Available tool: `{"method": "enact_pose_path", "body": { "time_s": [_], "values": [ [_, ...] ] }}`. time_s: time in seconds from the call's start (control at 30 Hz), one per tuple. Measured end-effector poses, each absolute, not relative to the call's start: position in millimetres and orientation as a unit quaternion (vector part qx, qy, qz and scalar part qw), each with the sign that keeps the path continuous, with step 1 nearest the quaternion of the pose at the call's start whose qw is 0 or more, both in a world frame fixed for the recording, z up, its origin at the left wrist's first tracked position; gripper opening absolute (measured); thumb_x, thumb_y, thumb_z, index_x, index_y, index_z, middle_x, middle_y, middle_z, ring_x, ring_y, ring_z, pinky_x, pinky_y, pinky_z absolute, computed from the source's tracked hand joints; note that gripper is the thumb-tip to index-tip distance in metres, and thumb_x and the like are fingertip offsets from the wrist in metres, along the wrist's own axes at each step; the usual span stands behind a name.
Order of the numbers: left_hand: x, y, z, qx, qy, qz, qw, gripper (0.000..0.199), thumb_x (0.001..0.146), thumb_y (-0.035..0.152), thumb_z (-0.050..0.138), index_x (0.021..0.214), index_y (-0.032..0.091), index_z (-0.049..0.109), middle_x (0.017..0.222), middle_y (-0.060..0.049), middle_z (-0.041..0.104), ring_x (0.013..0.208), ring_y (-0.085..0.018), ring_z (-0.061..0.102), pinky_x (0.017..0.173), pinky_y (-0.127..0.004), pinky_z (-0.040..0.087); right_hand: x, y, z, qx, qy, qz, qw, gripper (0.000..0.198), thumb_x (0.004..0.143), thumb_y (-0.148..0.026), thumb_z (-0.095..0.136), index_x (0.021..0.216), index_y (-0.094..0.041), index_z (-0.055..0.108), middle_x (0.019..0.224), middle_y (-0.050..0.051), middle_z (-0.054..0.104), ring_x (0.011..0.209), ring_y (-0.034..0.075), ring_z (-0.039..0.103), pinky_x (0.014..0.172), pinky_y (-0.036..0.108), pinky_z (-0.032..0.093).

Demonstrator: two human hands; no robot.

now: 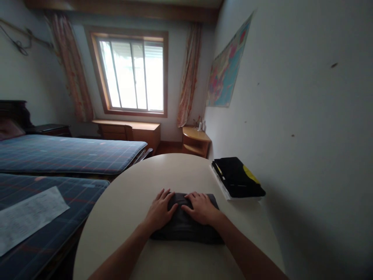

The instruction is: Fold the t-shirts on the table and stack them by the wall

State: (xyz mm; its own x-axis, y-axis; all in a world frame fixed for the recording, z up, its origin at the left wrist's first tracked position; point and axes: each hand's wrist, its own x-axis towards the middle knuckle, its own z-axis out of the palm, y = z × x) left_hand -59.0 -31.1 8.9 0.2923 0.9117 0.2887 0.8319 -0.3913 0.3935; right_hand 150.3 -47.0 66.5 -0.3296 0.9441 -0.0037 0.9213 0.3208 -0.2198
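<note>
A dark grey piece of folded cloth (186, 229) lies flat on the round cream table (171, 171) in front of me. My left hand (160, 210) rests over its left part, fingers spread and pointing away from me. On its upper right part lies my right hand (201, 208), palm down with the fingers stretched out. Both thumbs point inward across the cloth, with a small gap between them. The palms hide some of the cloth, so what kind of item it is cannot be made out.
Folded black cloth with a yellow patch (237, 177) sits on something white at the table's right, near the wall. Left of the table are plaid mattresses (72, 153) and a printed sheet (32, 217). Beyond stand a desk (145, 132) and a corner shelf (196, 134).
</note>
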Motion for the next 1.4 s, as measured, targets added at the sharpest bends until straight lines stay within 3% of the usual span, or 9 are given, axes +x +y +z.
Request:
{"method": "enact_pose_path", "body": {
  "time_s": [0.1,0.23,0.5,0.6,0.77,1.03,1.17,1.3,1.4],
  "values": [
    [-66.4,-23.5,4.1,0.776,0.558,0.279,0.088,0.045,0.095,0.038,0.050,0.133,0.017,0.058,0.145,-0.010,0.054,0.139,-0.027,0.042,0.118,-0.042,0.032,144.0,-23.6,79.5,-0.572,-0.814,0.091,0.045,0.052,0.095,-0.054,0.043,0.129,-0.018,0.061,0.129,0.015,0.064,0.122,0.031,0.057,0.107,0.046,0.036],
    [-76.3,-13.6,-3.8,0.749,0.572,0.318,0.105,0.044,0.095,0.038,0.047,0.132,0.015,0.058,0.138,-0.012,0.059,0.130,-0.027,0.051,0.115,-0.045,0.036,140.6,5.7,90.1,-0.551,-0.819,0.157,-0.027,0.060,0.088,-0.060,0.051,0.128,-0.017,0.063,0.129,0.016,0.065,0.116,0.030,0.061,0.096,0.039,0.046],
    [-91.0,3.4,-14.2,0.723,0.568,0.362,0.155,0.045,0.097,0.040,0.040,0.129,0.014,0.058,0.129,-0.013,0.065,0.123,-0.026,0.058,0.110,-0.044,0.041,166.7,23.8,103.5,-0.491,-0.773,0.358,-0.181,0.072,0.069,-0.067,0.071,0.119,-0.016,0.067,0.114,0.011,0.070,0.096,0.028,0.068,0.074,0.033,0.053],
    [-92.9,9.8,-18.5,0.711,0.582,0.365,0.148,0.044,0.098,0.039,0.036,0.125,0.013,0.060,0.126,-0.013,0.067,0.120,-0.026,0.060,0.108,-0.044,0.043,185.3,12.2,107.2,-0.467,-0.768,0.420,-0.123,0.065,0.077,-0.059,0.068,0.126,-0.017,0.061,0.121,0.010,0.067,0.099,0.024,0.067,0.074,0.029,0.053],
    [-90.3,10.0,-25.1,0.743,0.574,0.336,0.073,0.036,0.092,0.033,0.049,0.122,0.017,0.062,0.124,-0.011,0.067,0.120,-0.027,0.058,0.108,-0.045,0.043,219.4,-6.3,132.6,-0.507,-0.792,0.340,0.017,0.049,0.085,-0.053,0.063,0.118,-0.017,0.060,0.111,0.009,0.070,0.096,0.023,0.065,0.080,0.030,0.052],
    [-93.0,4.2,-23.2,0.767,0.574,0.278,0.076,0.039,0.090,0.029,0.051,0.127,0.017,0.058,0.136,-0.010,0.060,0.127,-0.026,0.053,0.113,-0.045,0.038,274.7,26.3,197.5,-0.579,-0.736,0.262,0.234,0.046,0.081,-0.046,0.072,0.115,-0.018,0.057,0.106,0.008,0.072,0.092,0.022,0.068,0.082,0.032,0.055],
    [-93.8,4.3,-23.6,0.767,0.572,0.280,0.081,0.039,0.090,0.029,0.049,0.126,0.017,0.057,0.135,-0.010,0.060,0.127,-0.026,0.052,0.113,-0.045,0.038,309.7,51.5,233.6,-0.623,-0.672,0.261,0.303,0.052,0.080,-0.050,0.073,0.119,-0.020,0.056,0.098,0.009,0.074,0.078,0.022,0.070,0.068,0.032,0.058],
    [-93.8,3.3,-23.5,0.762,0.573,0.291,0.084,0.038,0.089,0.029,0.049,0.126,0.019,0.057,0.134,-0.009,0.061,0.127,-0.025,0.053,0.112,-0.045,0.039,360.1,76.6,241.9,-0.685,-0.598,0.242,0.338,0.062,0.082,-0.054,0.070,0.129,-0.016,0.056,0.102,0.014,0.074,0.081,0.025,0.071,0.072,0.036,0.058],
    [-93.1,2.5,-21.6,0.761,0.575,0.288,0.088,0.039,0.089,0.029,0.049,0.126,0.019,0.058,0.134,-0.010,0.061,0.126,-0.026,0.053,0.112,-0.044,0.039,395.9,92.0,213.5,-0.767,-0.569,0.130,0.264,0.058,0.085,-0.049,0.067,0.125,-0.007,0.063,0.112,0.020,0.071,0.098,0.029,0.070,0.086,0.037,0.054]
  ]
}}
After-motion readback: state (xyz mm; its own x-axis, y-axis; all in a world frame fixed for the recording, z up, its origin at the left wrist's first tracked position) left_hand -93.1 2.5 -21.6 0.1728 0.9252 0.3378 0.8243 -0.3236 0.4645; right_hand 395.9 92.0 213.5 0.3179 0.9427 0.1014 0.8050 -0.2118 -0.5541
